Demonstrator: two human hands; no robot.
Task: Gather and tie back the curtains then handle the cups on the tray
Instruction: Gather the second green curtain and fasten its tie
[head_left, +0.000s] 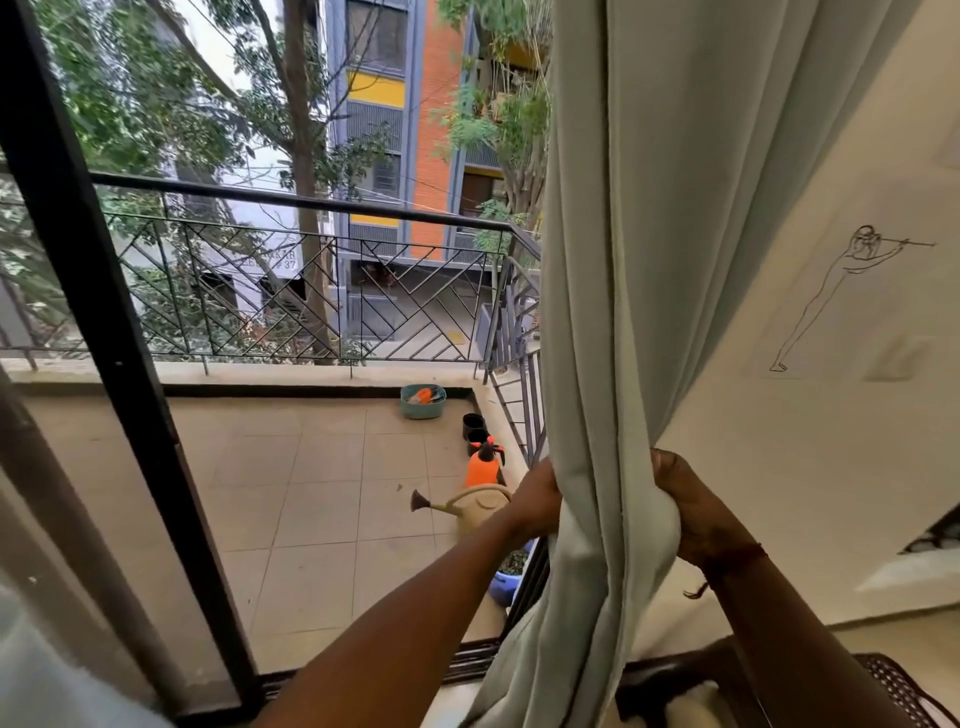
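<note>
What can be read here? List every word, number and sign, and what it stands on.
"# 37": on the white building wall across the street, beyond the balcony railing.
Row of letters just above it: too blurred to read.
No text visible on the curtain, orange sprayer, watering can or wall drawing.

On the left hand (537, 499) I see no fingers, hidden behind the curtain (623, 260); its top leaves the frame; far lettering (275, 260) blurs.
</note>
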